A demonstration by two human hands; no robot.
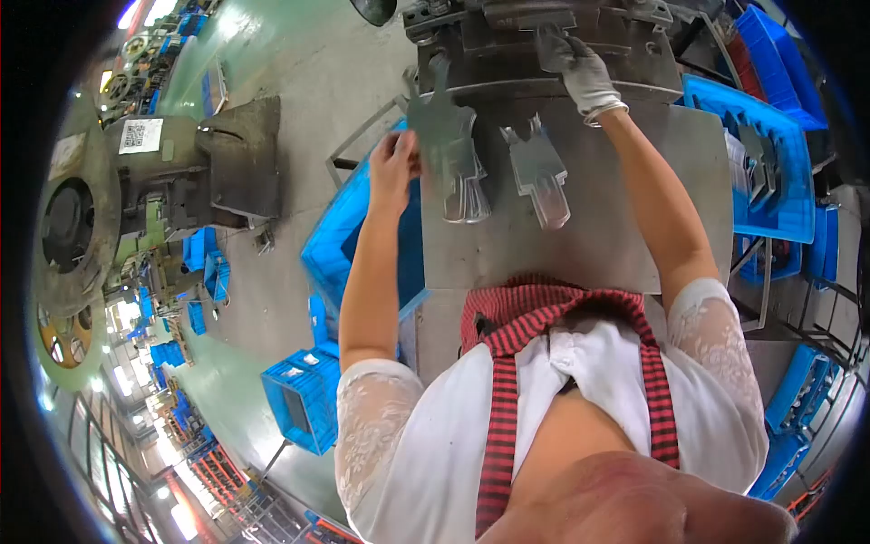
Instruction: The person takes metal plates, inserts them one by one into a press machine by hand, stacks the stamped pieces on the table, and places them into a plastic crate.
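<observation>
My bare left hand [393, 172] is closed at the left edge of a flat, pronged metal plate [437, 122], which is smeared by motion. Below that plate, a stack of similar metal plates [467, 195] lies on the metal table [634, 199]. To the right rests another cut metal plate [537, 168], its prongs pointing toward the machine. My right hand [584, 77], in a pale glove with darkened fingertips, reaches into the machine's die [625, 63]. Its fingers close on the near end of a metal plate [544, 20] there; the fingertips are partly hidden.
A blue bin [331, 245] stands against the table's left side. Another blue bin [788, 172] at the right holds several metal plates. A large machine [181, 168] stands further left, with a blue crate [304, 399] lower down.
</observation>
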